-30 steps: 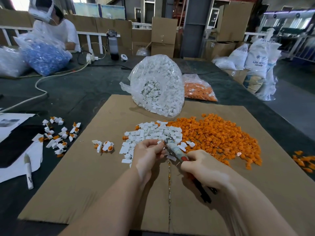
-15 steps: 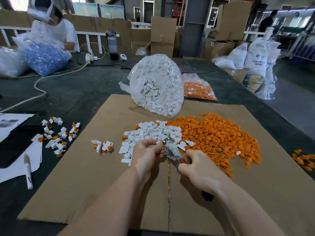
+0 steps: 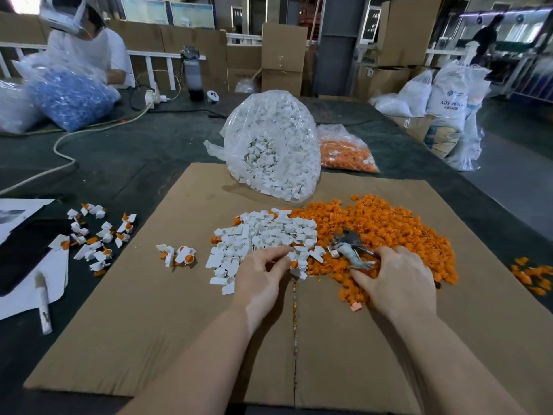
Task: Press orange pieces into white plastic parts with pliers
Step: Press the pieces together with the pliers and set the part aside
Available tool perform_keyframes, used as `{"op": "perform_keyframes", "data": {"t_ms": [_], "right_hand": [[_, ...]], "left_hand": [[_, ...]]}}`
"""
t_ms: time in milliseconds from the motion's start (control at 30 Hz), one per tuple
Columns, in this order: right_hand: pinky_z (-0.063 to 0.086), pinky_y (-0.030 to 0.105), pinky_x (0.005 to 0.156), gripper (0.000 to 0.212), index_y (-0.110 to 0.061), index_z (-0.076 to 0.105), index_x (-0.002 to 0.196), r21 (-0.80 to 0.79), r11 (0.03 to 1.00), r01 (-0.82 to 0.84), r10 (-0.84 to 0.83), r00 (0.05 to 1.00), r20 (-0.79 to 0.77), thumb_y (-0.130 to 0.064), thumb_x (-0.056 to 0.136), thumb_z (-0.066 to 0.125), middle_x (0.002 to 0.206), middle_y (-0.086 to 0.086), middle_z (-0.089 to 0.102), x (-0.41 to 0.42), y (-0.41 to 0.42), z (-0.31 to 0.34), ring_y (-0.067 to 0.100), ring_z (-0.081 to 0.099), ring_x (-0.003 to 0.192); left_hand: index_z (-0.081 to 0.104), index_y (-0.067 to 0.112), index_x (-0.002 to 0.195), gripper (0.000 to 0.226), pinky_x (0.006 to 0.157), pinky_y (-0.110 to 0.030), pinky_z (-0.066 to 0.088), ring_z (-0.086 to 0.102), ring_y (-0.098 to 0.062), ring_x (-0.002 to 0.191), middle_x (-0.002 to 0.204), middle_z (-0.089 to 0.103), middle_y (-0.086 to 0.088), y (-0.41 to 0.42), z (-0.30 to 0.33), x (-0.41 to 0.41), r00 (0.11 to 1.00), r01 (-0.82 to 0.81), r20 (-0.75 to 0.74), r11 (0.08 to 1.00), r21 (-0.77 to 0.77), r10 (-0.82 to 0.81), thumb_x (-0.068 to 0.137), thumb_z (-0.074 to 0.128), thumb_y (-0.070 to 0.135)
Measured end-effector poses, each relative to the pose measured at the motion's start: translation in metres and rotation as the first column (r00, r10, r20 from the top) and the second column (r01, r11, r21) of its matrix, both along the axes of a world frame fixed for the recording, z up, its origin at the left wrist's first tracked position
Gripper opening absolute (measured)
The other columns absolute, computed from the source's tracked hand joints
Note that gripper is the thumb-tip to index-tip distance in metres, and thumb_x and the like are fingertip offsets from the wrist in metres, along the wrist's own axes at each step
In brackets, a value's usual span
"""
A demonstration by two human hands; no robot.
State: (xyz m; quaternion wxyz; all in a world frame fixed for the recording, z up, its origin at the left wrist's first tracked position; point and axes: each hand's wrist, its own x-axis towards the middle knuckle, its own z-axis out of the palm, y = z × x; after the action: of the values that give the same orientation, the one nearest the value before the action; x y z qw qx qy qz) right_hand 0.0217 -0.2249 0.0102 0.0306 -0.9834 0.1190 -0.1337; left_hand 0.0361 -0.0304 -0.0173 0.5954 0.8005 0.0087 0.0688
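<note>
Dark worktop (image 3: 125, 163), cardboard sheet (image 3: 149, 310) at near edge. Far right, sack (image 3: 449, 103) marked "ABS RESIN". Left hand (image 3: 263, 277) pinching white part (image 3: 297, 265); right hand (image 3: 398, 283) gripping pliers (image 3: 350, 244) over orange pieces (image 3: 389, 229).

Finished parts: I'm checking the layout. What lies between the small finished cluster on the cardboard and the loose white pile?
In the head view, only bare cardboard separates the small finished cluster from the white pile.

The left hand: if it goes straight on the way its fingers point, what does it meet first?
Probably the loose pile of white parts directly ahead of the left hand, which already pinches one assembled piece at the pile's edge. Depth is uncertain.
</note>
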Motion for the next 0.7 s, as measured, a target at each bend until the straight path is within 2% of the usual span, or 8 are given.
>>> {"op": "perform_keyframes", "data": {"t_ms": [100, 167, 267, 333, 400, 467, 567, 700], "right_hand": [[0.031, 0.038, 0.099, 0.061, -0.023, 0.055, 0.122, -0.111, 0.994, 0.015, -0.017, 1.000, -0.021, -0.067, 0.080, 0.049, 0.125, 0.004, 0.051, -0.002, 0.003, -0.004, 0.024, 0.042, 0.118], [0.031, 0.040, 0.100, 0.055, -0.020, 0.055, 0.126, -0.058, 0.993, -0.100, 0.103, 0.992, 0.068, -0.054, 0.084, 0.056, 0.126, 0.007, 0.053, -0.003, 0.014, -0.005, 0.026, 0.045, 0.118], [0.048, 0.038, 0.084, 0.030, -0.010, 0.069, 0.108, 0.097, 0.885, -0.455, 0.406, 0.858, 0.316, -0.017, 0.079, 0.074, 0.099, 0.008, 0.066, -0.006, 0.042, -0.012, 0.026, 0.061, 0.094], [0.052, 0.033, 0.075, 0.021, -0.009, 0.072, 0.092, 0.130, 0.804, -0.581, 0.494, 0.773, 0.399, -0.005, 0.073, 0.077, 0.085, 0.005, 0.067, -0.009, 0.058, -0.017, 0.024, 0.063, 0.082], [0.051, 0.032, 0.069, 0.014, -0.008, 0.071, 0.082, 0.189, 0.770, -0.610, 0.495, 0.757, 0.427, -0.001, 0.072, 0.077, 0.077, 0.002, 0.065, -0.010, 0.065, -0.023, 0.023, 0.062, 0.076], [0.048, 0.027, 0.068, 0.011, -0.008, 0.069, 0.077, 0.246, 0.765, -0.596, 0.456, 0.770, 0.447, 0.000, 0.073, 0.076, 0.074, 0.002, 0.065, -0.011, 0.065, -0.027, 0.022, 0.062, 0.074], [0.042, 0.025, 0.070, 0.010, -0.007, 0.069, 0.077, 0.290, 0.756, -0.587, 0.432, 0.780, 0.453, 0.002, 0.075, 0.073, 0.075, 0.002, 0.066, -0.012, 0.066, -0.031, 0.022, 0.062, 0.076], [0.046, 0.025, 0.070, 0.009, -0.006, 0.070, 0.080, 0.307, 0.754, -0.581, 0.413, 0.783, 0.465, 0.001, 0.076, 0.072, 0.078, 0.003, 0.066, -0.014, 0.066, -0.030, 0.022, 0.063, 0.078]], "left_hand": [[0.070, 0.024, 0.106, 0.020, 0.073, 0.009, 0.031, 0.051, 0.016, 0.088, 0.098, 0.061, 0.019, 0.000, 0.000, -0.001, 0.999, 0.026, 0.023, 0.999, 0.027, -0.027, 0.091, 0.059, 0.017], [0.069, 0.022, 0.108, 0.022, 0.073, 0.009, 0.030, 0.051, 0.016, 0.087, 0.098, 0.061, 0.019, 0.001, -0.001, 0.001, 0.998, 0.050, 0.032, 0.998, 0.044, -0.052, 0.091, 0.058, 0.015], [0.070, 0.018, 0.108, 0.022, 0.076, 0.007, 0.033, 0.055, 0.005, 0.094, 0.099, 0.064, 0.015, 0.001, 0.000, 0.001, 0.996, 0.074, 0.041, 0.996, 0.054, -0.076, 0.091, 0.058, 0.011], [0.071, 0.017, 0.106, 0.022, 0.079, 0.005, 0.035, 0.057, 0.006, 0.095, 0.097, 0.065, 0.015, 0.001, 0.002, 0.000, 0.995, 0.091, 0.037, 0.994, 0.055, -0.093, 0.090, 0.058, 0.009], [0.071, 0.023, 0.101, 0.025, 0.078, 0.005, 0.035, 0.056, 0.014, 0.091, 0.093, 0.064, 0.021, 0.004, 0.003, -0.003, 0.994, 0.107, 0.016, 0.994, 0.017, -0.108, 0.089, 0.058, 0.005], [0.069, 0.030, 0.099, 0.032, 0.077, 0.002, 0.038, 0.057, 0.012, 0.090, 0.091, 0.064, 0.023, 0.006, 0.003, -0.006, 0.991, 0.134, -0.014, 0.990, -0.031, -0.135, 0.085, 0.061, 0.002], [0.067, 0.028, 0.107, 0.036, 0.070, -0.002, 0.040, 0.057, 0.003, 0.077, 0.081, 0.062, 0.021, 0.005, 0.002, -0.010, 0.984, 0.178, -0.013, 0.982, 0.062, -0.177, 0.078, 0.071, 0.007], [0.067, 0.025, 0.106, 0.032, 0.063, -0.003, 0.037, 0.051, -0.001, 0.066, 0.073, 0.060, 0.008, 0.002, 0.003, -0.011, 0.984, 0.169, 0.023, 0.972, 0.162, -0.175, 0.077, 0.075, 0.016]]}}
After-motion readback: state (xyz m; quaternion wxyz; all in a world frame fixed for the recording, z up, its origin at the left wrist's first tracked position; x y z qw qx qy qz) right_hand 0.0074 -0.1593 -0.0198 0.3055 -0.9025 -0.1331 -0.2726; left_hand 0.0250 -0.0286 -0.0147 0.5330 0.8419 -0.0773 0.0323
